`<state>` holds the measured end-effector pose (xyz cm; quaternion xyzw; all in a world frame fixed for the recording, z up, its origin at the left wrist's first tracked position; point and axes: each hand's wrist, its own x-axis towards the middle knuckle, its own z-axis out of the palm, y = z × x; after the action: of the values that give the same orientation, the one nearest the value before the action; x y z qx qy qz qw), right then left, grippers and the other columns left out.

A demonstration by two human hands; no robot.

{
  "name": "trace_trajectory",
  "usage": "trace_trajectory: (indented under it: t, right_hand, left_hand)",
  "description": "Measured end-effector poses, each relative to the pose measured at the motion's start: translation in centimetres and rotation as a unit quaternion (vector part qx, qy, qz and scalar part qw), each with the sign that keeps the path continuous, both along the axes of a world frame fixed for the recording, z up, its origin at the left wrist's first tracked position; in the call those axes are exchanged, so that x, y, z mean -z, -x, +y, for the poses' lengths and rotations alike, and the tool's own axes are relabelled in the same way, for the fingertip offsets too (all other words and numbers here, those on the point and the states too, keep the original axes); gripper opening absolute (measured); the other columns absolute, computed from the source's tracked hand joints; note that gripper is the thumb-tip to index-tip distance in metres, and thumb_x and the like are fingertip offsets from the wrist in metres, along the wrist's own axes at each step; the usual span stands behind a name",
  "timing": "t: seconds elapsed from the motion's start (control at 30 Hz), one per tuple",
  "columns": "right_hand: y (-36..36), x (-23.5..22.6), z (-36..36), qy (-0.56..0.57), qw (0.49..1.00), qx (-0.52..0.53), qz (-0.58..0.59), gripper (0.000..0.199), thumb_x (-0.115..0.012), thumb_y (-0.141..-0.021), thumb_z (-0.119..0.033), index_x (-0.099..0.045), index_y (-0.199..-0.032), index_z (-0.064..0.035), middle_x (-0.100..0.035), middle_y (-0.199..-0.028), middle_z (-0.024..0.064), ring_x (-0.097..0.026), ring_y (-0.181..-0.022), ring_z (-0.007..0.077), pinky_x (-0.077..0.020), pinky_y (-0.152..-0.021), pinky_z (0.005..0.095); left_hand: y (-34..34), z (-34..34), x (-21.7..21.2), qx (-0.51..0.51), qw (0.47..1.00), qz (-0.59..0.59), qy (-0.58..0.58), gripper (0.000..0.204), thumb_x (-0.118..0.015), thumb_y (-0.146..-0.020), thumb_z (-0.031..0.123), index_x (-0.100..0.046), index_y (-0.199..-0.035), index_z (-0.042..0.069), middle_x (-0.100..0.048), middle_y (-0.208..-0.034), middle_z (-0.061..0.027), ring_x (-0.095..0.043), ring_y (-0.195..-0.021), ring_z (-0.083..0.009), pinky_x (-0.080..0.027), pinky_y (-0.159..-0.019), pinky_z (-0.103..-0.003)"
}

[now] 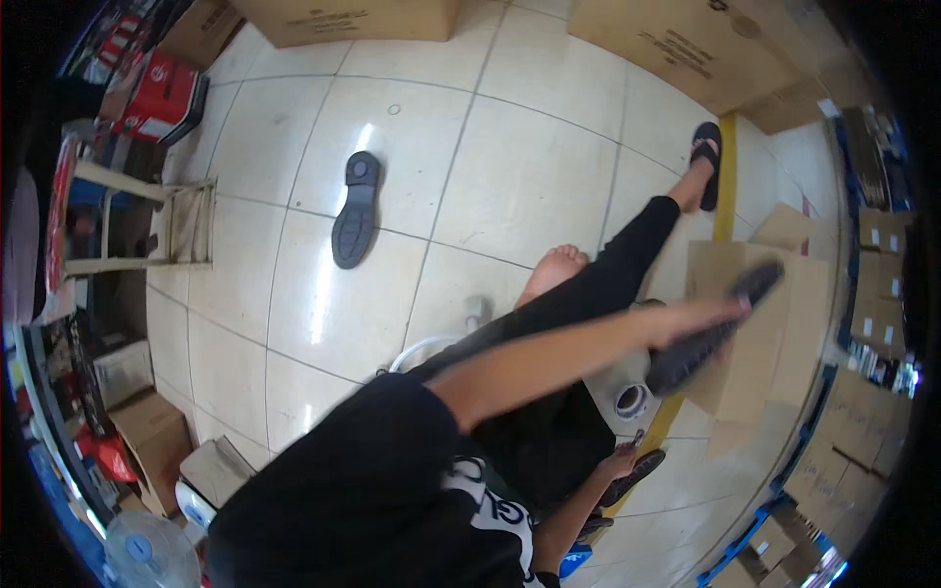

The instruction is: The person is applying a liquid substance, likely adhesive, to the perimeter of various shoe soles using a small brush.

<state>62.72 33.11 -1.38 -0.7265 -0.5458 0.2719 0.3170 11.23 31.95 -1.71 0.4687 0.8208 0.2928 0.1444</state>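
Observation:
My left hand (708, 314) reaches out to the right and grips a long black shoe (720, 328) above a flat cardboard box (784, 343). Lower down, my right hand (619, 461) holds a dark sandal (642, 468) close to my body. A roll of tape (632, 400) lies on the floor between the two hands. I sit with black trousers on. One bare foot (554, 269) rests on the tiles, and the other foot wears a black sandal (706, 162).
A single black shoe (355, 211) lies sole up on the white tiled floor. A wooden stool (147, 225) stands at the left. Cardboard boxes (686, 44) line the far side and the right wall. A small fan (147, 549) sits at the lower left.

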Motion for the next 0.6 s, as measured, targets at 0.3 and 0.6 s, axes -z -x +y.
trace_trajectory:
  t: [0.3, 0.6]
  right_hand:
    - [-5.7, -0.9, -2.2, 0.035, 0.894, 0.152, 0.419, 0.040, -0.046, -0.100, -0.027, -0.054, -0.124, 0.0040, -0.060, -0.122, 0.0165, -0.056, -0.113, 0.0270, -0.0431, -0.097, 0.0366]
    - [-7.8, -2.1, 0.8, 0.046, 0.995, -0.058, -0.069, 0.037, -0.051, -0.094, -0.014, -0.053, -0.127, 0.0003, -0.060, -0.124, 0.0159, -0.063, -0.103, 0.0251, -0.0522, -0.088, 0.0362]
  left_hand:
    - [-2.6, 1.3, 1.6, -0.019, 0.999, 0.002, -0.029, 0.016, -0.049, -0.080, 0.018, -0.056, -0.090, 0.008, -0.055, -0.089, -0.0129, -0.056, -0.094, -0.0293, -0.043, -0.081, -0.037]
    - [-23.7, 10.3, -5.9, 0.154, 0.859, -0.480, 0.085, 0.056, -0.055, -0.083, 0.040, -0.052, -0.125, 0.003, -0.065, -0.103, -0.0224, -0.063, -0.095, -0.0370, -0.049, -0.082, -0.043]
